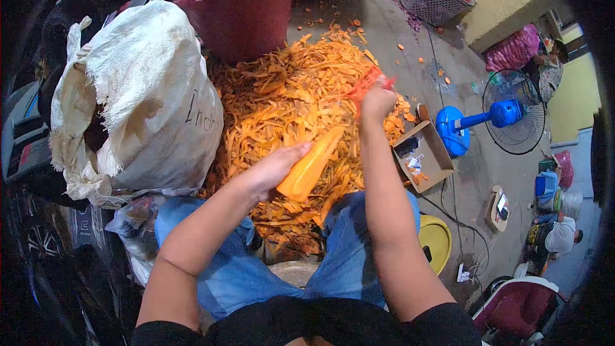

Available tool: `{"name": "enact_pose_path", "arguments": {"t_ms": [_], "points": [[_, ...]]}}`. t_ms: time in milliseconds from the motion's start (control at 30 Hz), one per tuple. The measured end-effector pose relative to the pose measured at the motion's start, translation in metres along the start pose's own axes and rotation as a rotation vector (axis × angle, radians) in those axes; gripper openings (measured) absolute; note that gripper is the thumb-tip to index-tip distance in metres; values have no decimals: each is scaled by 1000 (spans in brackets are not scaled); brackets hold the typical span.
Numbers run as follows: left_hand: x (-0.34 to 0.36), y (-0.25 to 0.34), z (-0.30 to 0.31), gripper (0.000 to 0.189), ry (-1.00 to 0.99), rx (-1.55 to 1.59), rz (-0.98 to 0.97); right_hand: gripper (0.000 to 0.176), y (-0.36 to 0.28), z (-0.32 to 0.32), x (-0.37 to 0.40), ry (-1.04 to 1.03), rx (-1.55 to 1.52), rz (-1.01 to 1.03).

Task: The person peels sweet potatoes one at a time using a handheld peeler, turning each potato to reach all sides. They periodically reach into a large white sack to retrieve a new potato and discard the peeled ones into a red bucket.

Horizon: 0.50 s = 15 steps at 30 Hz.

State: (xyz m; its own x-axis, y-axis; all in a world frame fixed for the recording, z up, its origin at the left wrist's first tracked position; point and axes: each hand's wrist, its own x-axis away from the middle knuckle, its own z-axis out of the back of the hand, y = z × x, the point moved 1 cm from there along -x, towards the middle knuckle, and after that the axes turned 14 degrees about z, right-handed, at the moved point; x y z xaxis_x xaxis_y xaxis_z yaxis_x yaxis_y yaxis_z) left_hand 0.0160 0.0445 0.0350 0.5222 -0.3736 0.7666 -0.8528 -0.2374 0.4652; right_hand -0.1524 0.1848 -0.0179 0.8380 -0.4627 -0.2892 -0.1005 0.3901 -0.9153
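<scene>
My left hand (277, 170) is wrapped around the thick end of a large peeled carrot (312, 165), which tilts up and to the right. Out past the carrot's tip, my right hand (379, 101) is closed on a red peeler (366, 84), smeared by motion. The peeler is apart from the carrot. Under both hands spreads a big heap of orange carrot peelings (282, 96), reaching from between my knees to the tub.
A dark red tub (234, 9) stands behind the heap, a white woven sack (150, 96) at left. To the right are a cardboard box (439, 154), a blue fan (506, 114), cables and a yellow lid (435, 243). Another person (562, 237) is far right.
</scene>
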Motion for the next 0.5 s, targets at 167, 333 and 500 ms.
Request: {"name": "enact_pose_path", "arguments": {"t_ms": [167, 333, 500], "points": [[-23, 0, 20, 31, 106, 5, -182, 31, -35, 9, 15, -75, -203, 56], [-15, 13, 26, 30, 121, 142, -267, 31, -66, 7, 45, -279, -285, 317], [-15, 21, 34, 31, 121, 329, -196, 27, -44, 2, 36, -238, -195, 312]]}}
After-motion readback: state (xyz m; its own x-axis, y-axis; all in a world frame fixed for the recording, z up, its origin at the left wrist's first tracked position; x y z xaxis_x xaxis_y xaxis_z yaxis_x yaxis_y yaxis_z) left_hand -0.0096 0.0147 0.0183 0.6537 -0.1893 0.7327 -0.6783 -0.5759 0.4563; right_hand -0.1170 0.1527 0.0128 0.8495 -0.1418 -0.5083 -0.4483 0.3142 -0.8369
